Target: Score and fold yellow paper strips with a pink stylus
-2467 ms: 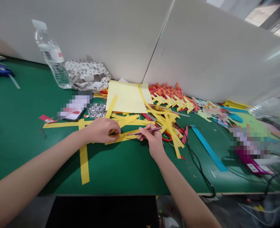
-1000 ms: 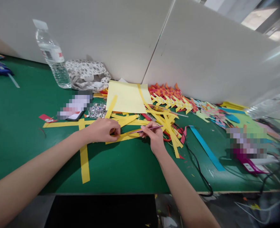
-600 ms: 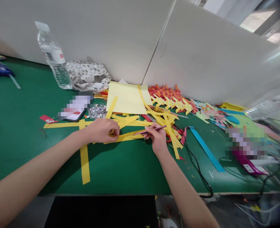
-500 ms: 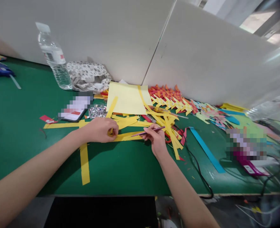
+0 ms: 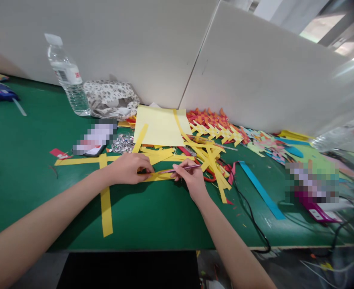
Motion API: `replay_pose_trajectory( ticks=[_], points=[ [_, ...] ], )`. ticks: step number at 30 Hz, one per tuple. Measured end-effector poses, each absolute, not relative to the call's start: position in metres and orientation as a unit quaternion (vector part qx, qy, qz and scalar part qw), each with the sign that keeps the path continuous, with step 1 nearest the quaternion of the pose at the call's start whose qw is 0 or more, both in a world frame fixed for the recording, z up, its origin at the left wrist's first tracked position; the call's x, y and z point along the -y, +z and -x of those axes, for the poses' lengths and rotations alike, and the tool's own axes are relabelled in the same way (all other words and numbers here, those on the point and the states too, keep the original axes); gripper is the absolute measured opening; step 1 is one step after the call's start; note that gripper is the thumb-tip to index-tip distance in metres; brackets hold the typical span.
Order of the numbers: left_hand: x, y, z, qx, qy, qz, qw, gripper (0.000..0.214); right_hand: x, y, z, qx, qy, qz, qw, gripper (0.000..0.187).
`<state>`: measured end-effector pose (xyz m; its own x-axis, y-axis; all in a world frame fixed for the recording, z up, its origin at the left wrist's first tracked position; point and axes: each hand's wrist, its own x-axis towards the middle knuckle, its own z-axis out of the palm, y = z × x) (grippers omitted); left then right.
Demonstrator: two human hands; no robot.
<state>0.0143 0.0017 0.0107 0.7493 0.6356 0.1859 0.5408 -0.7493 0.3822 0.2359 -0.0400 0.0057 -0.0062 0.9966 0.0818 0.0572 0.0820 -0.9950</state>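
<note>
My left hand (image 5: 134, 168) is closed, its thumb and fingertips pinching a yellow paper strip (image 5: 161, 176) that runs right beneath my other hand. In my right hand (image 5: 189, 176) is a slim, purple, pen-like pointed tool (image 5: 191, 167); its exact kind is too small to tell. The tool lies low and slanted, its tip over the strip close to the left fingertips. Another yellow strip (image 5: 106, 212) reaches toward the table's front edge, under my left wrist. Behind both hands lie loose yellow strips (image 5: 161, 155) and a pale yellow sheet (image 5: 158, 126).
A phone (image 5: 95, 138), a bag of small shiny pieces (image 5: 122, 143) and a water bottle (image 5: 70, 80) stand left on the green table (image 5: 152, 216). Woven paper fish (image 5: 217, 130), red-handled scissors (image 5: 210, 176), a blue strip (image 5: 261, 190) and a black cable (image 5: 249, 208) lie right.
My right hand has shifted a little left, bringing the tool's tip nearer my left fingertips. My left hand has slid slightly right along the yellow strip.
</note>
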Motion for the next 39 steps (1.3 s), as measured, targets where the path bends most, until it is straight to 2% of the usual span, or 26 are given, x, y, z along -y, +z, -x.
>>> replay_pose_trajectory(
  ticks=[6,11,30,35,39],
  points=[
    [-0.005,0.007,-0.015,-0.332,0.152,-0.912,0.187,0.019,0.038,0.002,-0.237,0.548,0.463,0.492,0.493,0.025],
    [-0.005,0.006,-0.014,-0.339,0.15,-0.907,0.199,0.019,0.036,-0.001,-0.244,0.51,0.458,0.499,0.531,0.025],
    [-0.006,0.007,-0.015,-0.347,0.143,-0.904,0.205,0.019,0.034,-0.004,-0.249,0.502,0.457,0.49,0.547,0.023],
    [-0.006,0.006,-0.015,-0.346,0.145,-0.904,0.206,0.019,0.034,-0.005,-0.251,0.481,0.434,0.496,0.578,0.024],
    [-0.006,0.006,-0.015,-0.345,0.142,-0.905,0.204,0.019,0.034,-0.005,-0.25,0.497,0.451,0.483,0.562,0.022]
  ],
)
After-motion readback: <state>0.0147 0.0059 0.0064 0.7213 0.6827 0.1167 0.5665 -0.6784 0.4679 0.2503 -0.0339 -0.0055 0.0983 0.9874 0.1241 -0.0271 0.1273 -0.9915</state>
